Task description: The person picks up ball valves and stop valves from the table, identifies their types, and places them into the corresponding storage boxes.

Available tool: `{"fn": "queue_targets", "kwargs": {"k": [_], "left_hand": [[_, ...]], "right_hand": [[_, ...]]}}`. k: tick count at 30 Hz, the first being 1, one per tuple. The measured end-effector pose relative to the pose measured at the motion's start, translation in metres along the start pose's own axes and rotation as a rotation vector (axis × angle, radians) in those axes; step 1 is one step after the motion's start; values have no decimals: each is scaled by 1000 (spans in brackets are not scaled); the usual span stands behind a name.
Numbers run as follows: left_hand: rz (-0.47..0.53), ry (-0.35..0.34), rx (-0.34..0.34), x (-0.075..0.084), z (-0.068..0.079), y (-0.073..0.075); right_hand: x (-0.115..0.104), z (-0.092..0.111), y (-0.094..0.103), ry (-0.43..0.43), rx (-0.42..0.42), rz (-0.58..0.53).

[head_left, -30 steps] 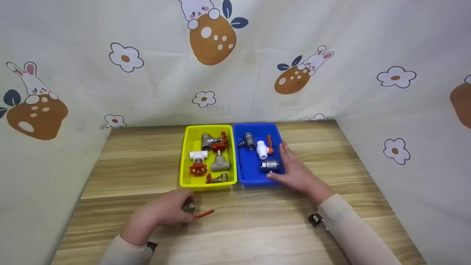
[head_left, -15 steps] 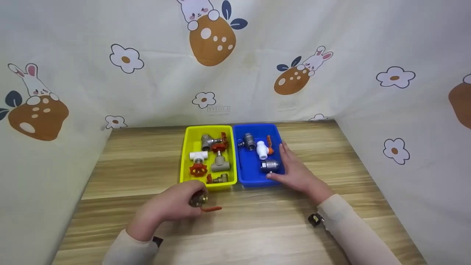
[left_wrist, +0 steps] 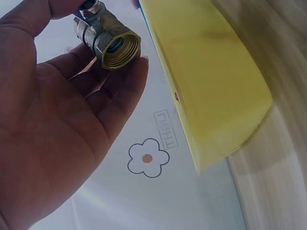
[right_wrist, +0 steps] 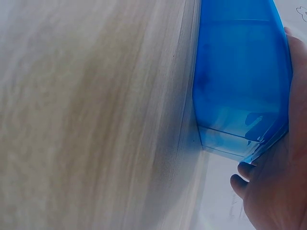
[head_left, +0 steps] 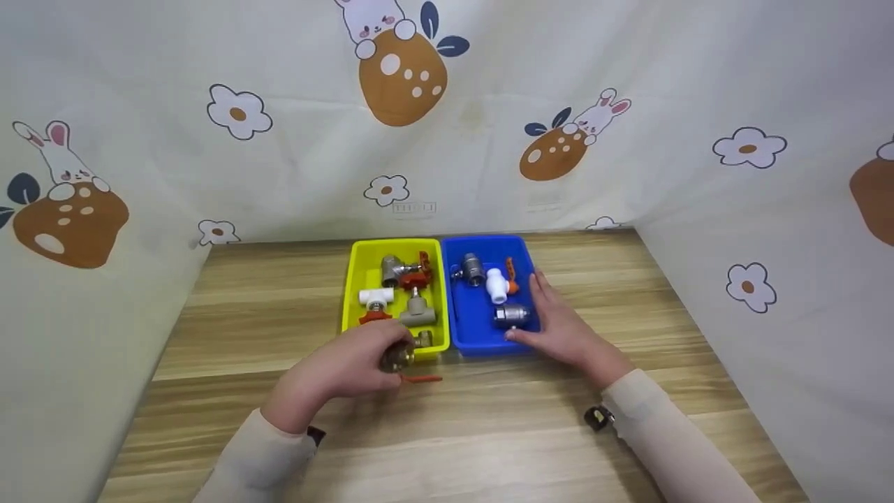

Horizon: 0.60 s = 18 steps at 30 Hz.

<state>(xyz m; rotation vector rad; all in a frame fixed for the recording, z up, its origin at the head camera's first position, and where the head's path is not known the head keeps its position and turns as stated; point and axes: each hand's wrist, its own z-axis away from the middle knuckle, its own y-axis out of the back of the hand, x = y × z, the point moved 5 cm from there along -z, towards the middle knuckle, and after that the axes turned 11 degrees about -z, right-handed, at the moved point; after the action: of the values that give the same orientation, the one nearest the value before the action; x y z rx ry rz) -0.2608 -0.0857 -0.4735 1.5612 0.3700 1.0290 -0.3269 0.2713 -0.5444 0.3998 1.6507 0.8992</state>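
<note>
In the head view my left hand holds a brass ball valve with a red lever handle, over the front edge of the yellow bin. The left wrist view shows the brass valve's threaded opening beside my fingertips. My right hand rests at the right rim of the blue bin, fingers extended and thumb over the rim beside a metal valve. In the right wrist view the right hand is against the blue bin's outer wall.
In the yellow bin lie several valves with red handwheels, among them a grey one and a white one. The blue bin also holds a white valve and a metal valve. Both bins touch on the wooden table, before a patterned cloth.
My left hand has moved right and away from me with the brass ball valve, from the table in front to the yellow bin's front edge. The right hand stays put.
</note>
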Motion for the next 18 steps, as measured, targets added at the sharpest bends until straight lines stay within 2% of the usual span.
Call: {"fn": "queue_targets", "kwargs": {"k": [5, 13, 18], "left_hand": [[-39, -15, -11, 6, -12, 2], [-119, -84, -7, 17, -34, 9], [-157, -105, -17, 22, -47, 10]], "right_hand": [[0, 0, -1, 2, -1, 12], [-2, 0, -1, -36, -12, -2], [-2, 1, -1, -47, -13, -3]]}}
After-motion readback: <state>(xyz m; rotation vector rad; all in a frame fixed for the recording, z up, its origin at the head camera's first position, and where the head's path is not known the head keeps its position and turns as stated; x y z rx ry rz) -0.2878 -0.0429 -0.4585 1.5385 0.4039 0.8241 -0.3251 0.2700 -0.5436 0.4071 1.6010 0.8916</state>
